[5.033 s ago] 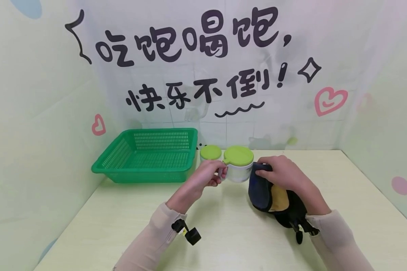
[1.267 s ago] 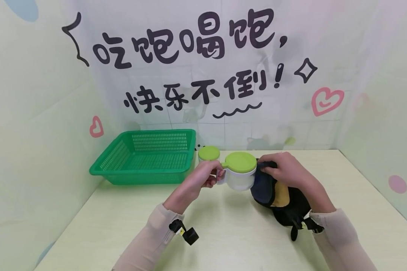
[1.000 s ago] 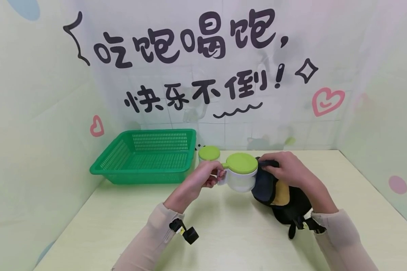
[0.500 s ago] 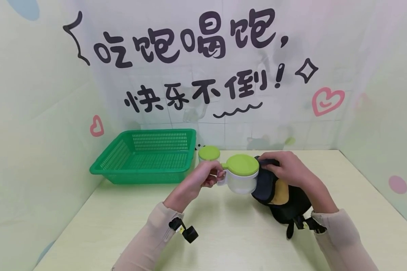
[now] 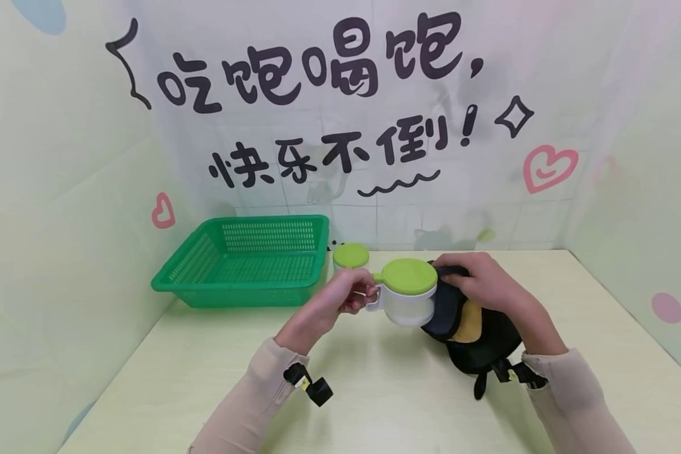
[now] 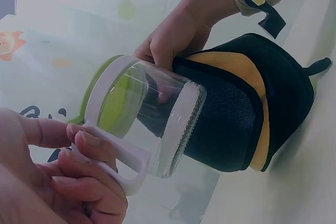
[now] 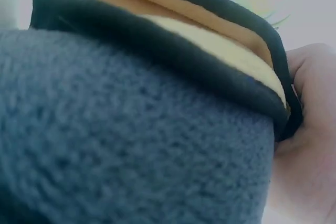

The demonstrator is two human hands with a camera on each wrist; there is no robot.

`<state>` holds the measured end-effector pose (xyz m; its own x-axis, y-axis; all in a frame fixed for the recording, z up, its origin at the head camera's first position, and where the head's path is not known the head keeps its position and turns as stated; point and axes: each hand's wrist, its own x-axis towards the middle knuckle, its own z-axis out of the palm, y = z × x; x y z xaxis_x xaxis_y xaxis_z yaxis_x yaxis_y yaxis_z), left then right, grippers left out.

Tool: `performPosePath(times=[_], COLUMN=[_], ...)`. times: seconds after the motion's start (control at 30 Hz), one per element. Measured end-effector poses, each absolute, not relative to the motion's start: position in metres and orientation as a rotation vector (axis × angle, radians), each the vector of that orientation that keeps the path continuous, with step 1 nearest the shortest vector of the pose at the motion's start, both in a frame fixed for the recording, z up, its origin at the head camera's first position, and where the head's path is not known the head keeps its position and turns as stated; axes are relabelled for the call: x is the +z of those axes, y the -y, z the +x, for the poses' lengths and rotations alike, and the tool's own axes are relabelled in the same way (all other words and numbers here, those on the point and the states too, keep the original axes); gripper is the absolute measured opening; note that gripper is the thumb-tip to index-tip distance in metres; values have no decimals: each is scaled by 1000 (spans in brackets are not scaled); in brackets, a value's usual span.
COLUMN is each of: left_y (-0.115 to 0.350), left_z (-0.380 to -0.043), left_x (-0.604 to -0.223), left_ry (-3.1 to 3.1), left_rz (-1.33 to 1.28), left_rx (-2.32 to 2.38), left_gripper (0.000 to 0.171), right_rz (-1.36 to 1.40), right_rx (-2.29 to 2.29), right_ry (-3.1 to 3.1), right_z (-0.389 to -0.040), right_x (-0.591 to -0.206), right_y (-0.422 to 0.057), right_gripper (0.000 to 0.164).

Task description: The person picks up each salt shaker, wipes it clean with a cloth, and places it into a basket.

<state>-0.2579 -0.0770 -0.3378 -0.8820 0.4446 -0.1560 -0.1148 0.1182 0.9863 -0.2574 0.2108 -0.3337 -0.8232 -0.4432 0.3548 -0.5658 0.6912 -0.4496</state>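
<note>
A clear glass jar with a green lid and a white handle appears to be held above the table. My left hand grips its handle with curled fingers. Just right of the jar is a soft dark blue and black fleece item with tan lining; its exact kind I cannot tell. My right hand pinches the edge of the fleece item. In the left wrist view the jar overlaps the fleece; whether they touch is unclear. The right wrist view shows a tan-lined opening close up.
On the back left of the pale wooden table stands a green plastic basket. Behind my left hand is a second green-lidded jar, partly hidden. A printed sheet hangs along the back, with pale walls at both sides.
Over five seconds the jar has shifted right and towards me with my left hand gripping it. The fleece item's lower end has swung left; my right hand still holds its edge.
</note>
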Motion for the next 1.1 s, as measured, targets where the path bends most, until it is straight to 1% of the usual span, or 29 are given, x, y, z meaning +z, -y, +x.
performPosePath(times=[0.27, 0.53, 0.7, 0.97, 1.1], left_y=[77, 78, 78, 77, 78], left_z=[-257, -257, -257, -257, -257], left_x=[-339, -337, -337, -339, -338], left_ry=[-1980, -2033, -2030, -2007, -2005], left_rz=[356, 418, 484, 474, 466], left_rx=[1804, 1739, 1699, 1694, 1709], left_gripper=[20, 21, 24, 24, 24], right_rz=[927, 889, 854, 817, 863], right_rx=[800, 738, 741, 842, 878], right_ry=[2811, 2768, 2753, 2645, 2644], right_z=[-256, -256, -256, -254, -255], right_x=[-335, -333, -334, -334, -333], right_y=[-211, -209, -210, -210, -210], right_gripper=[25, 21, 23, 25, 25])
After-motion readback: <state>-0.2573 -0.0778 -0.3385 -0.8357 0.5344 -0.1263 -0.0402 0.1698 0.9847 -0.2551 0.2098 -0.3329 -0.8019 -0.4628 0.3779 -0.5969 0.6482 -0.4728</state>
